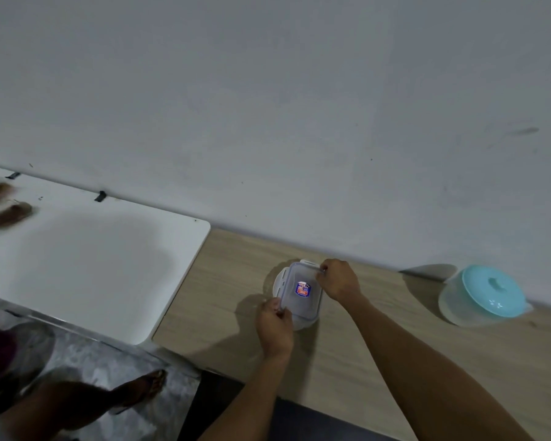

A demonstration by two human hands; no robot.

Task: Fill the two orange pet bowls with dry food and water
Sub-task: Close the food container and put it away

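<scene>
Clear plastic clip-lock container [300, 292], blue label on the lid, sits near the back edge of the wooden worktop [223, 281]. We see the left hand [274, 324] pinching its near-left rim and the right hand [339, 280] pinching the far-right clip, fingers curled. Teal-lidded tub [487, 294] stands well apart, rightward along the back edge. White table [93, 256] adjoins the left edge.

box [300, 292]: clear, red-and-blue label
lid [490, 289]: turquoise
bench [379, 345]: pale wood grain
board [86, 262]: white
wall [268, 106]: grey-white
</scene>
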